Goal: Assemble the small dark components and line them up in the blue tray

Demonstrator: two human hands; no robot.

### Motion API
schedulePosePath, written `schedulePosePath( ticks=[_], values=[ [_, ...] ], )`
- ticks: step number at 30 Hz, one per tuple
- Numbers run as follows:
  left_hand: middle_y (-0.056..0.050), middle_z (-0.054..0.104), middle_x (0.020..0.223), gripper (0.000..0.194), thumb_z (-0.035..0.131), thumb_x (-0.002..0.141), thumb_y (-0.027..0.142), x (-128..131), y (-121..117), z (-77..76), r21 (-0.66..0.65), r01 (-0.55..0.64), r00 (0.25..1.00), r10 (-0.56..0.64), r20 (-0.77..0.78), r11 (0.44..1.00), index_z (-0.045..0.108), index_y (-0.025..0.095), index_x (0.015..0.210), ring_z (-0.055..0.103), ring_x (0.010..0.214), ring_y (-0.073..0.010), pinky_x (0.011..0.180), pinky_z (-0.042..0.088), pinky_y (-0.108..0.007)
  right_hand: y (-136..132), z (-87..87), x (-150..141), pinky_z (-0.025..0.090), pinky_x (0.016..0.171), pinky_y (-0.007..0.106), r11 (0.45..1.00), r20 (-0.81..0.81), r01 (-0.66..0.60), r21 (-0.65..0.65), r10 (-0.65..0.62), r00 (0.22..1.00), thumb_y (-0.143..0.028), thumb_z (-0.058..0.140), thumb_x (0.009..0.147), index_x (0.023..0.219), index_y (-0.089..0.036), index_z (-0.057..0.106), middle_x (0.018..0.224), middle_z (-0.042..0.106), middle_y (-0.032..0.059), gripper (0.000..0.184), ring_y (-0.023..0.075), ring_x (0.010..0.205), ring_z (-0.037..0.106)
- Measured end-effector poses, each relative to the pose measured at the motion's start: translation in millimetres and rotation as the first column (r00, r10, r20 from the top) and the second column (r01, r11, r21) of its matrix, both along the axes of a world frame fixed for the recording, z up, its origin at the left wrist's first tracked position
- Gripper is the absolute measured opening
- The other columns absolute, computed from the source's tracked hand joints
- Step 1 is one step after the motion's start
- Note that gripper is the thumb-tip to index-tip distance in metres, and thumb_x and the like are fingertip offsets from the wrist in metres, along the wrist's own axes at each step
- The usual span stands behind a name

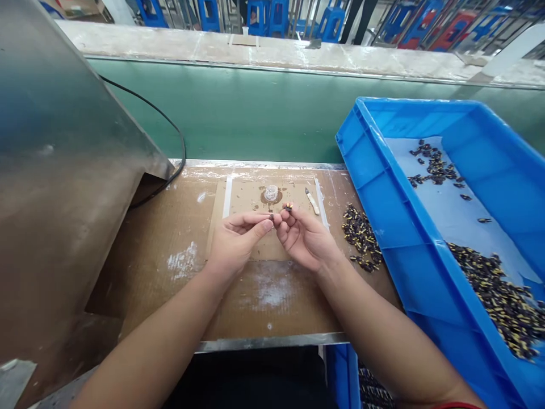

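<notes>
Over the cardboard sheet (268, 250) my two hands meet, fingertips close together. Between thumb and forefinger my left hand (238, 236) pinches a tiny dark part (271, 217); its kind is too small to make out. My right hand (309, 236) grips a small black and yellow part (288, 208) at its fingertips. Just beyond the hands stands a small clear round cup (271, 193), with a brown wet stain around its base. A small tool with a white handle (312, 202) and a dark tip lies right of the cup.
A pile of black and yellow parts (361, 236) lies on the table beside a large blue crate (409, 204) holding many more. To the left rises a metal housing (76, 142) with a black cable (170, 122). A green conveyor belt (255, 113) runs behind.
</notes>
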State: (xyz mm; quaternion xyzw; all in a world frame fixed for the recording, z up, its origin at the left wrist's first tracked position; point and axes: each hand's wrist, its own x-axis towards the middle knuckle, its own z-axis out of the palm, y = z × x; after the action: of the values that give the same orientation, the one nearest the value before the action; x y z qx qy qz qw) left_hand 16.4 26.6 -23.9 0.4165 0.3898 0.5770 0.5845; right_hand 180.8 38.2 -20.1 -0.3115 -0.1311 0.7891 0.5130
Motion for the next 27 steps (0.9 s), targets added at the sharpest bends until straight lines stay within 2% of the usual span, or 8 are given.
schedulePosePath(
  ticks=[3,9,21,27],
  values=[
    [-0.006,0.083,0.101,0.012,0.092,0.078,0.025,-0.1,-0.5,-0.3,0.001,0.001,1.0,-0.001,0.02,1.0,0.085,0.024,0.088,0.078,0.096,-0.0166,0.097,0.064,-0.028,-0.2,3.9,-0.3,0.062,0.071,0.011,1.0,-0.037,-0.016,-0.004,0.016,0.999,-0.026,0.092,0.076,0.087,-0.02,0.077,0.077,0.078,-0.0039,0.02,0.0083,0.08,0.077],
    [-0.005,0.083,0.101,0.011,0.091,0.08,0.023,0.5,0.1,-0.9,-0.007,0.026,0.999,-0.026,0.046,1.0,0.085,0.025,0.088,0.078,0.096,-0.0149,0.095,0.063,-0.024,-1.0,8.3,-0.7,0.061,0.071,0.012,0.998,0.036,-0.018,0.058,0.016,0.999,-0.03,0.089,0.081,0.087,-0.022,0.076,0.077,0.077,-0.0041,0.016,0.008,0.08,0.077],
    [-0.005,0.083,0.102,0.01,0.091,0.08,0.023,0.8,0.1,-1.2,-0.01,0.045,0.997,-0.045,0.056,0.999,0.085,0.024,0.088,0.077,0.096,-0.0149,0.096,0.062,-0.025,-1.5,10.6,-1.6,0.06,0.069,0.01,0.996,0.021,-0.029,0.086,0.028,0.999,-0.032,0.093,0.075,0.086,-0.022,0.076,0.075,0.076,-0.0054,0.023,0.0064,0.076,0.075],
    [-0.006,0.083,0.1,0.01,0.091,0.079,0.024,0.3,-0.9,-0.3,-0.036,0.044,0.998,-0.042,0.047,0.998,0.085,0.023,0.087,0.077,0.095,-0.0146,0.094,0.063,-0.024,0.4,9.0,0.5,0.059,0.067,0.01,0.999,0.029,-0.026,0.027,0.025,0.999,-0.03,0.09,0.078,0.088,-0.021,0.076,0.075,0.076,-0.0039,0.019,0.0066,0.076,0.074]
  ],
)
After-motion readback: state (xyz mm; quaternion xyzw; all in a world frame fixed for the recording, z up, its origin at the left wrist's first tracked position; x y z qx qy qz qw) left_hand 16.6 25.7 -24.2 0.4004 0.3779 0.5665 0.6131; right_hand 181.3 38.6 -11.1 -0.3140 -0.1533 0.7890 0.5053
